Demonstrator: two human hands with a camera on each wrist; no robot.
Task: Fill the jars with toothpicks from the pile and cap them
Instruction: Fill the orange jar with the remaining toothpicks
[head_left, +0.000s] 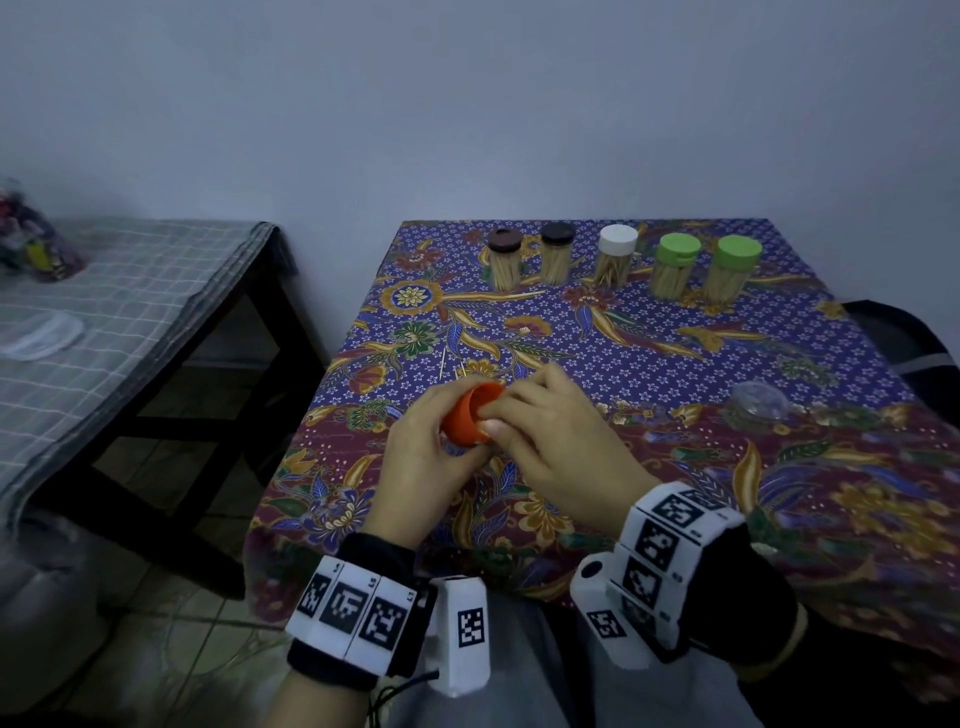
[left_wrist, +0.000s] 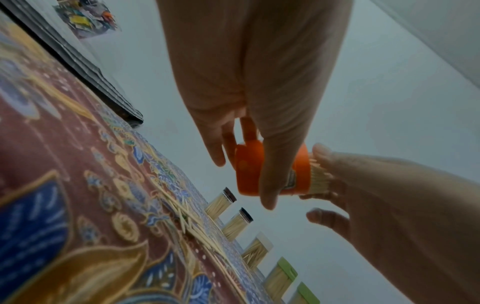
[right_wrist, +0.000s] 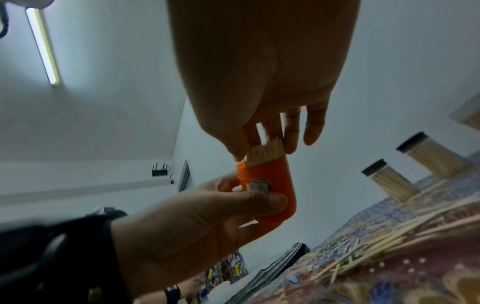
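Note:
An orange jar (head_left: 470, 415) is held above the patterned tablecloth (head_left: 649, 353), tilted with its mouth toward the right. My left hand (head_left: 428, 452) grips its body, thumb across the side (right_wrist: 262, 200). A bundle of toothpicks (right_wrist: 265, 153) sticks out of the jar (right_wrist: 275, 179) mouth. My right hand (head_left: 545, 431) pinches that bundle (left_wrist: 319, 181) at the jar (left_wrist: 249, 170) rim. Loose toothpicks (right_wrist: 389, 242) lie on the cloth under the hands, mostly hidden in the head view.
Capped, filled jars stand in a row at the back: two brown-lidded (head_left: 505, 260), one white-lidded (head_left: 617, 254), two green-lidded (head_left: 733, 267). A clear plastic piece (head_left: 761, 400) lies at the right. A side table with grey checked cloth (head_left: 130, 291) stands left.

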